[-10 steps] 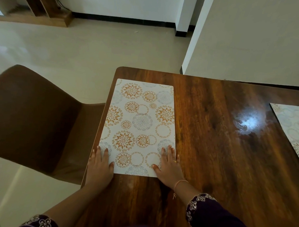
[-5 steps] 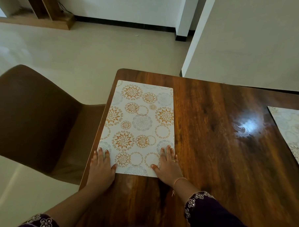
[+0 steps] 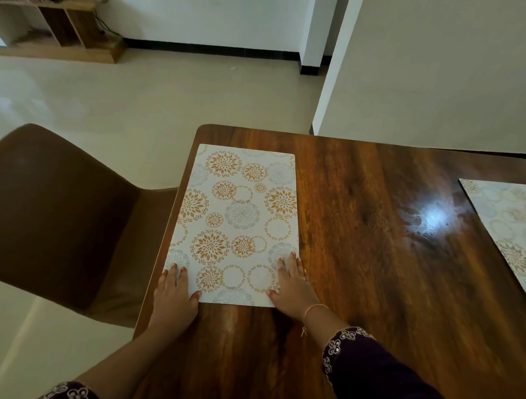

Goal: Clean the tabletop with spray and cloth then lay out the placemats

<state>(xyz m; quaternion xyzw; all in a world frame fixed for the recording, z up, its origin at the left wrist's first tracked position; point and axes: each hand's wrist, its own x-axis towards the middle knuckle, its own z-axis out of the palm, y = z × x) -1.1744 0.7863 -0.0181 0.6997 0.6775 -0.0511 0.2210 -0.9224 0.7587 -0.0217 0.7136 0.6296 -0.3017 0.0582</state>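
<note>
Laying mats | we pressed left hand (image 3: 174, 295) and right hand (image 3: 292, 286), fingers straight, flat on near corners of placemat (image 3: 237, 216) | likely squaring it to desk (image 3: 358, 264) edge

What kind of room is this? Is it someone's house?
Most likely a dining area in a home. There is a wooden table with a flowery placemat laid on it, a brown chair beside it, and a low wooden shelf unit by the far wall.

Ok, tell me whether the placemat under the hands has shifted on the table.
No. The placemat keeps the same strip of wood between its far edge and the far edge of the table; only the camera view shifted.
</note>
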